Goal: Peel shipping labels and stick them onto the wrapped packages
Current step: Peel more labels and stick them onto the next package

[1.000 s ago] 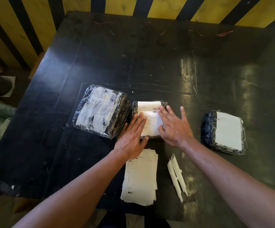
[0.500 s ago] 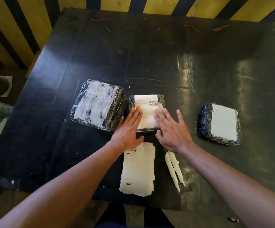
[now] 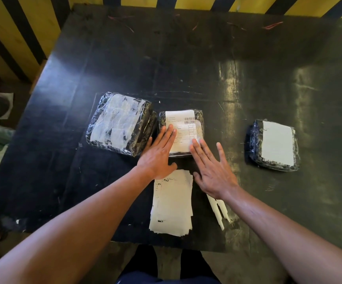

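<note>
Both hands pressing flat on label (image 3: 181, 130) of mid pkg (image 3: 199, 119): L hand (image 3: 158, 154) fingers straight, together; R hand (image 3: 213, 169) fingers straight, spread apart, table (image 3: 186, 64) beneath.

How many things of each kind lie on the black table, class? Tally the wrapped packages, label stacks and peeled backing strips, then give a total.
Wrapped packages: 3, left, middle, right
Stack of labels: 1
Backing strips: 2, as far as can be told
Total: 6
</note>
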